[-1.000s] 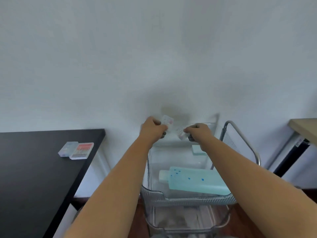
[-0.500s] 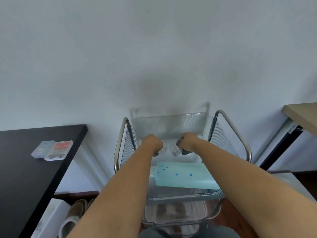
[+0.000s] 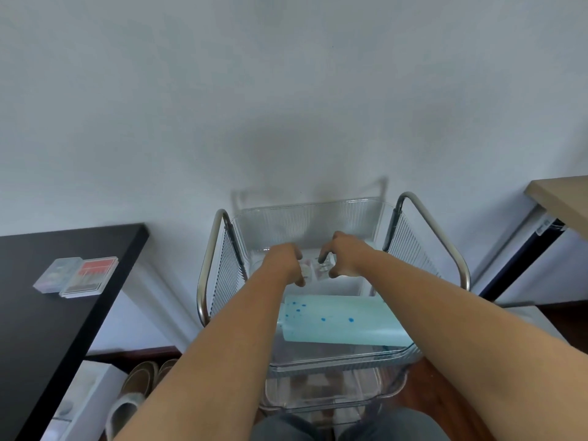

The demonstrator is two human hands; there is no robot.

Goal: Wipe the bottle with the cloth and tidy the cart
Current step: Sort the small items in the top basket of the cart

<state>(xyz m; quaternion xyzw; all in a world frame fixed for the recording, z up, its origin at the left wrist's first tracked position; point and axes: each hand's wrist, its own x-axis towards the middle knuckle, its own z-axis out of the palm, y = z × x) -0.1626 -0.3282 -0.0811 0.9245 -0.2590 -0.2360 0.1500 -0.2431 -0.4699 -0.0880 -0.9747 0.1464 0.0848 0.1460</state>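
Observation:
A clear-tray cart (image 3: pixel 305 214) with metal side handles stands against the wall. A pale blue bottle (image 3: pixel 343 319) with dark blue spots lies on its side in the front of the top tray. My left hand (image 3: pixel 283 262) and my right hand (image 3: pixel 348 254) are down in the back of that tray, close together. Each has its fingers curled round a small clear container: the left one (image 3: pixel 304 271), the right one (image 3: pixel 324 266). Both containers sit low by the tray floor. No cloth shows in view.
A black table (image 3: pixel 47 313) on the left carries two clear card cases (image 3: pixel 76 276). Slippers (image 3: pixel 136 386) and a white box (image 3: pixel 86 399) lie on the floor beneath it. A wooden desk edge (image 3: pixel 563 198) is at the right. Lower cart trays (image 3: pixel 321 393) sit below the top tray.
Both hands came down from above the cart's back rim into the back of the top tray, carrying the small clear containers. The view has tilted down.

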